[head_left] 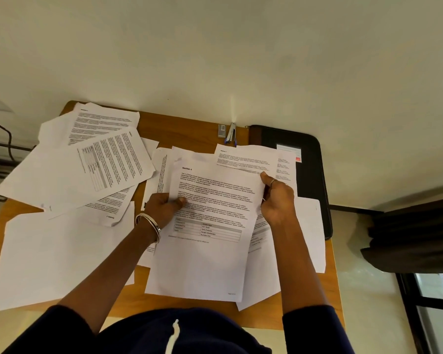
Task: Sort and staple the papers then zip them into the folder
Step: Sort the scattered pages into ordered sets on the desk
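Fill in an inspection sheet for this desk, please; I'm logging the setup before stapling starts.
Surface: wooden desk against a pale wall, mostly covered with paper.
Job's things: Section 4 sheet held in both hands; loose papers spread at left; stapler at the far edge; black zip folder at right, partly under sheets.
Clutter: small grey box beside the stapler.
Hands: left hand grips the sheet's left edge; right hand pinches its top right corner with the fingers.
Cables: dark cable hanging off the desk at far left.
Surroundings: dark curtain and window frame at right.
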`<move>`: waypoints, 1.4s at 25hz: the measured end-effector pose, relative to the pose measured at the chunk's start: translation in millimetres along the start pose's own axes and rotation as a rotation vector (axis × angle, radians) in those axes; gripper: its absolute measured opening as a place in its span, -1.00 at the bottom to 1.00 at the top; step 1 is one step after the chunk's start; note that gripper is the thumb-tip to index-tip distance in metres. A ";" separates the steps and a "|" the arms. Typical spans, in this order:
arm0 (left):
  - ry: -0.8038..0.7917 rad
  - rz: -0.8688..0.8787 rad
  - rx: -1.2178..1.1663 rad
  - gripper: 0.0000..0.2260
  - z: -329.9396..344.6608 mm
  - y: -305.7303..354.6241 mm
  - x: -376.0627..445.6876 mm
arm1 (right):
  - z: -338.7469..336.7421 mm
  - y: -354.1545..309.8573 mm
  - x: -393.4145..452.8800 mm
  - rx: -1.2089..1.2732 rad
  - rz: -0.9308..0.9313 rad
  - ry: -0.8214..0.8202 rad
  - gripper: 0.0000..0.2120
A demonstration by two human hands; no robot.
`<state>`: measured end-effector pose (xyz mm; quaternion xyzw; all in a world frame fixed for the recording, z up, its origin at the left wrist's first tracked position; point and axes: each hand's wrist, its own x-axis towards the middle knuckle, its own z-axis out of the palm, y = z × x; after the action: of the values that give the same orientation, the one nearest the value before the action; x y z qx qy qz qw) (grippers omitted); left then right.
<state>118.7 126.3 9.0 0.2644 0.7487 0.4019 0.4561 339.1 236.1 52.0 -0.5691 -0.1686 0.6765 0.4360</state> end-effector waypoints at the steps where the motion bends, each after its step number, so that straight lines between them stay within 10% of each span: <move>1: -0.003 -0.003 0.003 -0.79 0.9 0.2 -0.3 | 0.7 1.6 0.0 0.007 0.010 -0.001 -0.73; 35: -0.023 -0.083 -0.028 -0.81 2.6 -5.2 -4.2 | -17.4 18.1 -2.8 0.142 0.124 0.113 -0.84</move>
<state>122.7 121.3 5.9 0.2315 0.7480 0.3900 0.4845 347.8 219.1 35.5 -0.5832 -0.0598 0.6794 0.4412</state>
